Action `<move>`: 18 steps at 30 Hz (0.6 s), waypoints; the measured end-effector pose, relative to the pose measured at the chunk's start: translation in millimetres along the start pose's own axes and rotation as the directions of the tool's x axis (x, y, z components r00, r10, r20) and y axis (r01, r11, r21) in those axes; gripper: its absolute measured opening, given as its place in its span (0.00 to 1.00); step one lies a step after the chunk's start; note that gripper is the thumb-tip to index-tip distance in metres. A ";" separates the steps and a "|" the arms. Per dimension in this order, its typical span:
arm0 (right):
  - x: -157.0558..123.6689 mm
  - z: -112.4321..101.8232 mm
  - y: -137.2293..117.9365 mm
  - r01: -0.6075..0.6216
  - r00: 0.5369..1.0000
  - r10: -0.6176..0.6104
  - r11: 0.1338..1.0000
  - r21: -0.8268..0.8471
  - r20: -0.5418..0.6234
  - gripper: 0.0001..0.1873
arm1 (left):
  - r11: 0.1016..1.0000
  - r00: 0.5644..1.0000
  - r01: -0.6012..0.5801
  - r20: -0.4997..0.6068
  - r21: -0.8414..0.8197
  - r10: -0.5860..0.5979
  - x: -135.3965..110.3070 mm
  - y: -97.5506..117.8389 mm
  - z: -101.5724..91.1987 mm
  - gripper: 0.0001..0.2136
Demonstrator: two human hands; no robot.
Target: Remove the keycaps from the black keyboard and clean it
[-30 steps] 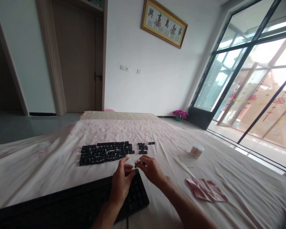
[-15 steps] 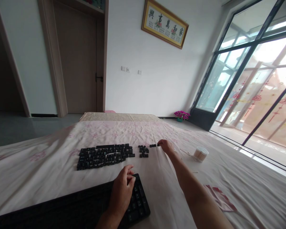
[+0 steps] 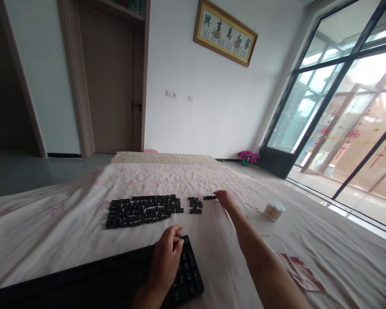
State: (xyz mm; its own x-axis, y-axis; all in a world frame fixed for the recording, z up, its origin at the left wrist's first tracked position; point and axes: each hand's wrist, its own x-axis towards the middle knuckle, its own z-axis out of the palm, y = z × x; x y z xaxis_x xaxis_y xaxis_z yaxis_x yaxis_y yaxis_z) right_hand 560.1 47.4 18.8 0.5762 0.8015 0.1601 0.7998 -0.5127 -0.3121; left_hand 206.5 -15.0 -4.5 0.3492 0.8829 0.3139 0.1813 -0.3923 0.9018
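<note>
A black keyboard point(image 3: 83, 274) lies in front of me, its number pad with keys point(image 3: 188, 274) at the right end and the long left part looking bare. My left hand point(image 3: 167, 253) rests over it beside the number pad, thumb and fingers drawn together; whatever they hold, if anything, is hidden. Farther off, my right hand point(image 3: 225, 198) reaches out with its fingertips closed on a black keycap point(image 3: 214, 197) at the right end of a short row of keycaps point(image 3: 208, 198). Left of that row sit a small cluster of keycaps point(image 3: 195, 205) and a large block of keycaps point(image 3: 141, 211).
A clear round tub of cotton swabs point(image 3: 274, 210) stands to the right, with loose cotton swabs point(image 3: 252, 207) near it. A pink cloth point(image 3: 300, 272) lies closer to me. Everything rests on a wrinkled, flowered sheet point(image 3: 67, 231).
The keycap at my right fingertips now lines up with the short row; before, it sat slightly raised at its end. My left hand has stayed over the keyboard. The view has shifted slightly.
</note>
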 end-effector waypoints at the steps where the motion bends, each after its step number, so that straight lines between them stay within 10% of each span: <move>1: -2.6 -2.7 -0.6 -0.002 1.000 0.002 1.000 0.005 -0.008 0.17 | 1.000 1.000 0.003 -0.004 -0.009 -0.003 -0.1 0.2 -0.1 0.13; 10: -73.6 -20.5 -31.0 0.064 0.990 -0.084 0.982 0.175 0.111 0.16 | 0.979 0.997 0.020 -0.068 -0.202 -0.034 2.8 19.6 -18.2 0.12; 18: -190.1 -16.1 -68.5 0.068 0.828 -0.350 0.838 0.542 0.437 0.16 | 0.919 0.987 -0.143 0.122 0.368 0.105 -21.9 10.2 -103.7 0.12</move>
State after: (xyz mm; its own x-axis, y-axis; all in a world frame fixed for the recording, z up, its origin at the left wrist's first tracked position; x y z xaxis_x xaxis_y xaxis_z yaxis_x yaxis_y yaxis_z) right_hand 398.5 -74.8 24.7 0.1239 0.9780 -0.1679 0.6179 -0.2084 -0.7582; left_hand 105.3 -11.6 28.6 0.4762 0.7985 0.3682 0.4550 -0.5821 0.6739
